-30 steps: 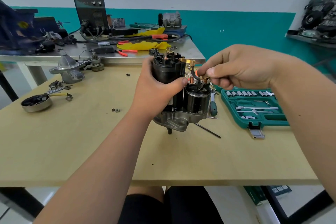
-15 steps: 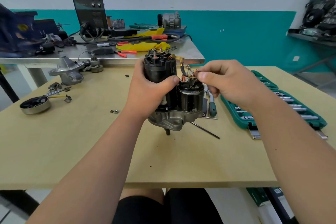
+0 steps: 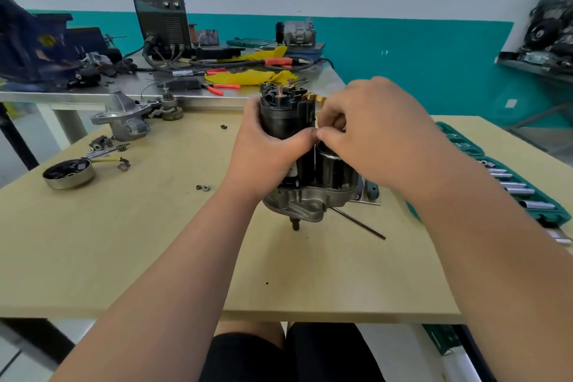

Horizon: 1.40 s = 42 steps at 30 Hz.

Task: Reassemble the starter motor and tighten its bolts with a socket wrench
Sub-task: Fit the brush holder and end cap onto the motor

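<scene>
The starter motor [image 3: 305, 177] stands upright on the wooden table [image 3: 155, 242], two black cylinders on a grey cast base. My left hand [image 3: 266, 149] grips the taller left cylinder, thumb across its front. My right hand [image 3: 369, 136] sits over the top of the shorter right cylinder, fingers curled and pinching a small part at the terminal; the part itself is hidden. A brass strap [image 3: 314, 98] shows above my fingers. A long thin bolt [image 3: 359, 223] lies on the table by the base.
A green socket set case [image 3: 508, 183] lies open at the right. Left on the table are a round end cap [image 3: 68, 173], small gears [image 3: 105, 144], a grey nose housing [image 3: 122, 115] and loose nuts [image 3: 203, 187]. A cluttered steel bench [image 3: 93, 93] stands behind.
My right hand has moved left and down onto the top of the shorter cylinder, now covering the terminal and wire seen earlier. My left hand keeps its grip.
</scene>
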Each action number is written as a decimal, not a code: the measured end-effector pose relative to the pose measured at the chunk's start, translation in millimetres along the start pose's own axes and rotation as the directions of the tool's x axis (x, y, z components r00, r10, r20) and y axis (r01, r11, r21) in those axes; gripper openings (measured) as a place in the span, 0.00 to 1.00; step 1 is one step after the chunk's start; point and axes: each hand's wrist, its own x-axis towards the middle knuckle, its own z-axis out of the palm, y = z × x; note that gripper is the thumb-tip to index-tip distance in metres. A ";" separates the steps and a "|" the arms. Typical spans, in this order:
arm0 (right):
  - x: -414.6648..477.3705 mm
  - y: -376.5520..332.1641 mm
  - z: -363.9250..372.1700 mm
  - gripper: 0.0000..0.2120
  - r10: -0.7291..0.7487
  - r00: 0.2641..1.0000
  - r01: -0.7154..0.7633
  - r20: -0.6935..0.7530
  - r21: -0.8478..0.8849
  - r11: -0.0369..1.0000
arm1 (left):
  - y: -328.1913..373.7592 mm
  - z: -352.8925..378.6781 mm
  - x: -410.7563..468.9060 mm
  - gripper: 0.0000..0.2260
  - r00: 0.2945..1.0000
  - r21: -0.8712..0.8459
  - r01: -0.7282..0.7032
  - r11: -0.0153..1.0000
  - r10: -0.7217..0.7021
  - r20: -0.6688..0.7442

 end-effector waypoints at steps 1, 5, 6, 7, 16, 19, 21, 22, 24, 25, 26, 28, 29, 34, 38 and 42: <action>1.1 -2.3 0.8 0.09 0.012 1.000 -0.013 -0.016 -0.062 0.998 | -0.5 0.3 0.3 0.24 1.000 0.002 -0.001 1.000 0.001 -0.002; -2.2 -4.5 4.0 0.13 0.099 0.995 -0.102 -0.030 -0.120 0.988 | -1.0 -0.9 1.6 0.26 1.000 -0.002 0.011 1.000 -0.011 -0.004; -3.7 -4.7 5.1 0.13 0.112 0.993 -0.115 -0.030 -0.123 0.986 | -0.9 -1.1 1.6 0.26 1.000 -0.003 0.013 1.000 -0.013 -0.005; -5.1 -5.2 6.0 0.13 0.122 0.992 -0.127 -0.040 -0.129 0.983 | -0.8 -1.4 1.8 0.26 1.000 -0.004 0.014 1.000 -0.014 -0.006; -13.1 9.1 11.2 0.09 0.070 0.996 -0.065 -0.056 0.083 0.994 | -1.8 -4.3 3.1 0.24 1.000 0.021 0.026 0.999 -0.026 0.006; -22.3 9.8 21.0 0.06 0.065 0.979 -0.045 -0.194 0.102 0.994 | -0.3 -1.8 2.3 0.23 1.000 0.007 0.026 1.000 -0.027 0.015; -29.4 10.0 28.2 0.06 0.085 0.958 -0.048 -0.274 0.141 0.989 | 0.4 -0.6 2.0 0.21 1.000 0.013 0.022 1.000 -0.023 0.016; -33.2 10.7 32.4 0.07 0.095 0.946 -0.046 -0.310 0.163 0.986 | 0.6 0.4 1.5 0.21 1.000 0.015 0.022 1.000 -0.022 0.020; -39.6 13.0 41.0 0.08 0.104 0.924 -0.026 -0.369 0.209 0.977 | 0.6 1.5 1.6 0.20 0.999 0.010 0.020 1.000 -0.020 0.031; -42.1 13.8 44.7 0.09 0.105 0.914 -0.012 -0.393 0.233 0.972 | 0.9 2.3 1.7 0.19 0.999 0.010 0.021 1.000 -0.021 0.037; -44.2 14.1 47.7 0.09 0.108 0.905 0.000 -0.412 0.252 0.968 | 0.5 3.3 2.1 0.18 0.999 0.014 0.021 1.000 -0.022 0.042; -45.8 14.5 51.3 0.09 0.121 0.890 0.008 -0.440 0.280 0.960 | -1.4 6.4 2.2 0.16 0.999 0.022 0.025 0.999 -0.026 0.037; -45.4 14.0 52.5 0.09 0.128 0.883 0.009 -0.452 0.288 0.958 | -1.7 8.7 1.0 0.15 0.999 0.020 0.030 0.999 -0.030 0.020; -42.0 -3.9 58.2 0.08 0.156 0.835 0.018 -0.528 0.309 0.951 | -0.6 13.2 -1.7 0.15 0.992 -0.061 0.120 0.991 -0.122 -0.030; -38.7 -20.1 63.1 0.07 0.179 0.796 0.036 -0.578 0.341 0.939 | 7.6 8.0 4.1 0.23 0.976 -0.100 0.219 0.971 -0.217 0.025; -31.9 -27.9 57.3 0.09 0.209 0.843 0.022 -0.496 0.420 0.907 | 10.0 1.5 5.1 0.27 0.967 -0.082 0.255 0.963 -0.254 0.023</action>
